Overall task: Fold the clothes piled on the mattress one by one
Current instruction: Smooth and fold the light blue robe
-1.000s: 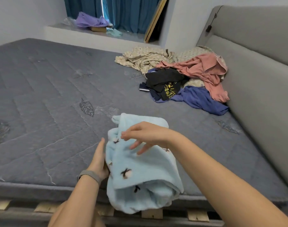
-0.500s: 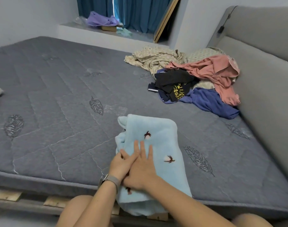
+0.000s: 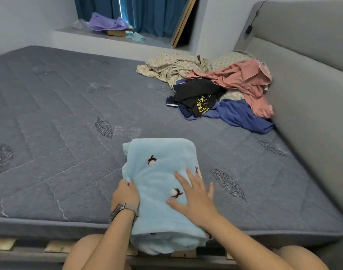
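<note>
A light blue fluffy garment [image 3: 159, 172] with small dark motifs lies folded at the near edge of the grey mattress [image 3: 59, 133], its lower end hanging over the edge. My left hand [image 3: 125, 195] grips its left side. My right hand [image 3: 196, 195] lies flat on top of it with fingers spread. The unfolded pile sits at the far right by the headboard: a beige patterned cloth [image 3: 170, 67], a pink garment [image 3: 244, 80], a black shirt with yellow print [image 3: 198, 94] and a blue garment [image 3: 242, 115].
A grey padded headboard [image 3: 312, 94] runs along the right side. Wooden slats [image 3: 55, 246] show under the mattress's near edge. A window ledge [image 3: 108, 38] at the back holds a purple bag [image 3: 106, 23] and small items before blue curtains.
The blue garment has been laid down and folded flatter on the mattress. My right hand moved from beside the left hand to the garment's right half, pressing flat.
</note>
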Tool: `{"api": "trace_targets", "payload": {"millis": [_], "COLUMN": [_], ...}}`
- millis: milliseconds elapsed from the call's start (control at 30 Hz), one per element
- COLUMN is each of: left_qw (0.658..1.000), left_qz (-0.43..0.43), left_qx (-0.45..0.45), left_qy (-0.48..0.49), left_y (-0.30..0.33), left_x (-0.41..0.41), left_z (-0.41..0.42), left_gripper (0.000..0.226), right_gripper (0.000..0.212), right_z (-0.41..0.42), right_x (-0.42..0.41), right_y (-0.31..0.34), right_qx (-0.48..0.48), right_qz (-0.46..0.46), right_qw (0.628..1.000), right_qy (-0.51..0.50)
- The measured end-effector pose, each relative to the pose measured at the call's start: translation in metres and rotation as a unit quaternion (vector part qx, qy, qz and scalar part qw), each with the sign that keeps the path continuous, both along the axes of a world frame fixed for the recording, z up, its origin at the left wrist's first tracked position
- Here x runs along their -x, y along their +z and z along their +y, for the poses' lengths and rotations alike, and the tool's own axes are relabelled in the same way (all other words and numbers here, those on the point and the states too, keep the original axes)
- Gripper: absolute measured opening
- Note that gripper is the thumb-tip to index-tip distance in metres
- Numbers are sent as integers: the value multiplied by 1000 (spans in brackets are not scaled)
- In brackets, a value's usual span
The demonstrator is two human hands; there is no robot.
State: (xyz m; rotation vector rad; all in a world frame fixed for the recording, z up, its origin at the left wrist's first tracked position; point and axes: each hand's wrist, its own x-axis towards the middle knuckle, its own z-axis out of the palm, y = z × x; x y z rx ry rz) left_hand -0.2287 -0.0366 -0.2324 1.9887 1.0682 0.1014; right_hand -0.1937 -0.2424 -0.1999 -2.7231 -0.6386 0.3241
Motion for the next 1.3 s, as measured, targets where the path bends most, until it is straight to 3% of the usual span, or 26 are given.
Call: {"api": "trace_targets", "payload": {"millis": [67, 133, 267, 333, 433, 500, 567, 600, 667, 700, 767, 867, 967, 1067, 1100, 1300], "left_qw": [998, 998, 990, 978, 957, 950, 952, 954, 959, 963, 968, 972, 941, 884, 875, 861], "left_qz": [50, 40, 4, -4, -8, -10, -25, -35, -56, -62, -68, -63, -62, -78, -90, -185], "left_qx": [-40, -31, 136, 204, 286, 307, 300, 295, 273, 257, 241, 225, 333, 459, 475, 474], "left_qy": [-28, -37, -21, -39, -45, -55, -48, -42, -42, -40, -24, -16, -17, -35, -37, 0], "left_y": [-1, 1, 8, 12, 13, 11, 8, 6, 2, -1, -7, -6, 6, 26, 35, 143], "left_x": [1, 0, 7, 13, 16, 18, 17, 16, 13, 10, 6, 1, -3, -9, -16, -63], "left_z": [2, 5, 2, 1, 7, 9, 7, 4, -4, -7, -11, -12, -4, 9, 14, 67], "left_gripper": [38, 42, 91, 105, 100, 85, 64, 54, 36, 34, 46, 43, 40, 56, 59, 71], "right_gripper": [84, 83, 85, 87, 99, 125, 144, 143, 126, 114, 93, 90, 99, 82, 81, 54], "right_z": [8, 12, 11, 8, 6, -1, -15, -21, -29, -30, -29, -25, -25, -20, -16, 48], "right_x": [-4, -14, -17, -17, -17, -16, -16, -16, -19, -21, -26, -40, -53, -68, -76, -133], "right_y": [-4, -1, 0, -1, 2, -2, -13, -19, -29, -30, -27, -23, -23, -12, -5, 117], "right_qx": [21, 9, -18, -35, -93, -165, -276, -331, -403, -416, -426, -408, -408, -446, -452, -471], "right_qz": [23, 61, 82, 85, 94, 133, 223, 278, 363, 388, 408, 414, 451, 526, 532, 459], "right_qw": [999, 998, 996, 995, 990, 969, 901, 856, 787, 771, 762, 760, 736, 661, 653, 705], "right_qy": [-8, -25, -33, -32, -47, -128, -249, -284, -294, -285, -269, -291, -295, -295, -293, -265]}}
